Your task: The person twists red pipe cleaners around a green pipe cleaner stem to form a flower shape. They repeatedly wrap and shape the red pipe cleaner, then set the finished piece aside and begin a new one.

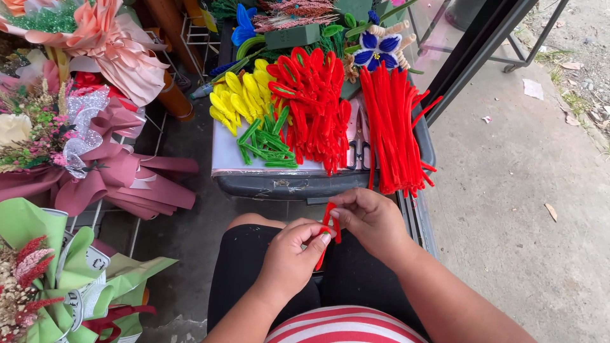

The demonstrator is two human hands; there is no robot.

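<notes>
Below, both hands pinched one red stem (330, 230) over the lap: left hand (293, 253), right hand (370, 219). Ahead, the tray's edge (305, 187) stood close; bouquets (95, 159) crowded the left, bare pavement (527, 209) lay right.

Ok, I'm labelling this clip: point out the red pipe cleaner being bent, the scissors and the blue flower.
red pipe cleaner (330, 223), head view, on its bent loop between both hands.
scissors (359, 152), head view, on the handles.
blue flower (377, 49), head view, on its pale centre.

Single head-worn view, looking steeply down, close over lap and hands, tray (254, 184) just ahead
</notes>
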